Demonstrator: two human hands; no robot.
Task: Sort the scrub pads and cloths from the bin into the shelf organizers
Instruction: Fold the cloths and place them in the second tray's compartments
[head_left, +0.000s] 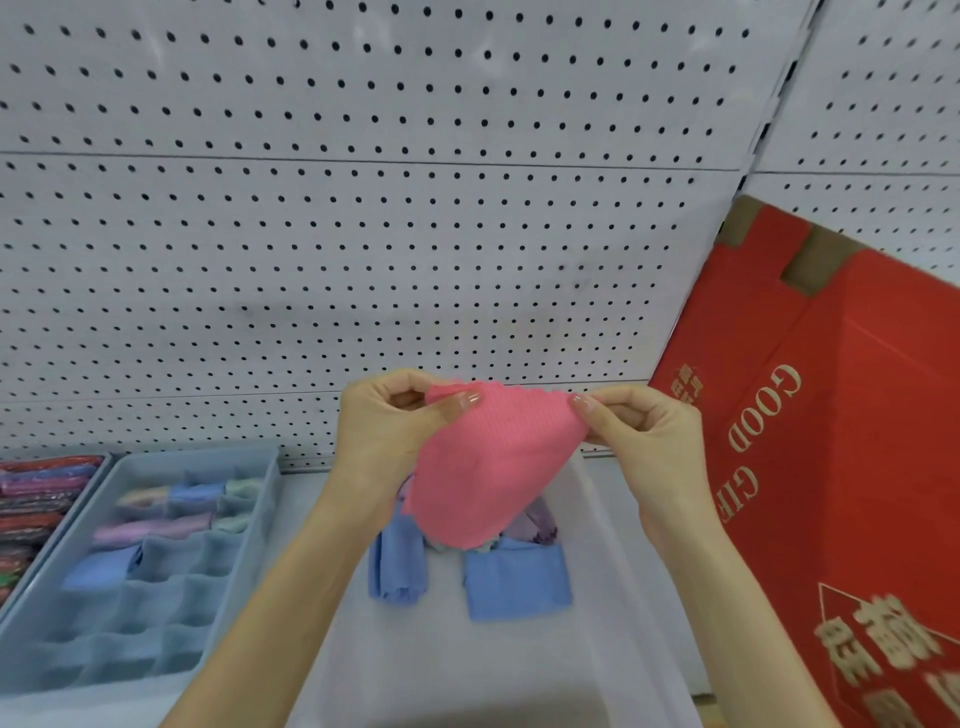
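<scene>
Two bare hands held up at chest height, stretching a pink ribbed cloth with a zigzag edge (493, 462) between them. The left hand (395, 421) pinches the cloth's upper left corner between thumb and curled fingers; the right hand (639, 431) pinches the upper right corner the same way, so the top edge runs level and the rest hangs down to a point. The cloth hangs over a translucent white plastic bin (447, 665) that stands on the shelf directly below the hands. In the bin lie a crumpled light blue cloth (397, 566), a folded light blue cloth (517, 582) just beside it and a pale purple cloth (532, 525) partly hidden behind the pink one. To the left of the bin sits a blue-grey plastic organizer divided into small cells (130, 660); its far cells hold folded pastel cloths in blue, purple, yellow and green. Further left, at the edge of view, is a row of colourful wrapped packs (36, 499). To the right leans a red cardboard box with gold lettering (831, 441). A white perforated pegboard (363, 208) fills the background
</scene>
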